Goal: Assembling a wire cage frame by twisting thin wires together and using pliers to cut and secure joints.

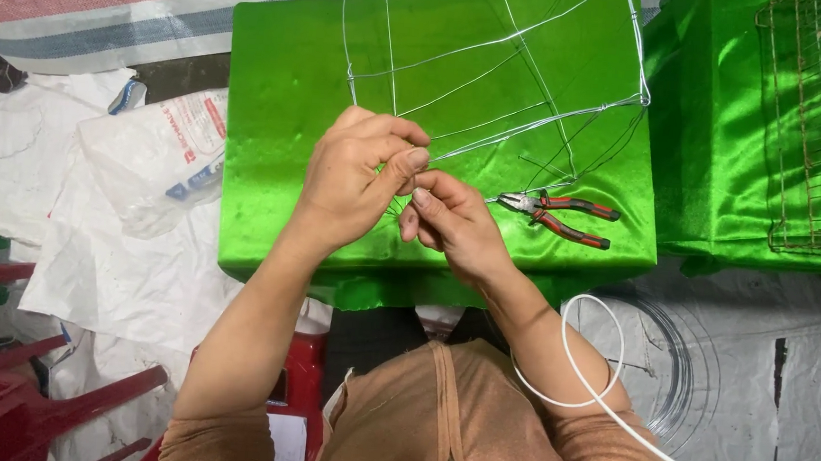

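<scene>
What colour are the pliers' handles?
Red and black, on the pliers lying on the green cloth; head view.

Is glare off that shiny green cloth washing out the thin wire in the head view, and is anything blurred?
Head view: sharp overall, no motion blur on the left hand or right hand. The green satin cloth shows soft sheen patches, strongest at far right; the wire frame stays readable against it, thinner near the pliers. Lighting is even, shadows faint.

Green satin-covered box, wire frame on top at twelve o'clock, pliers lying at four o'clock near its front edge
</scene>
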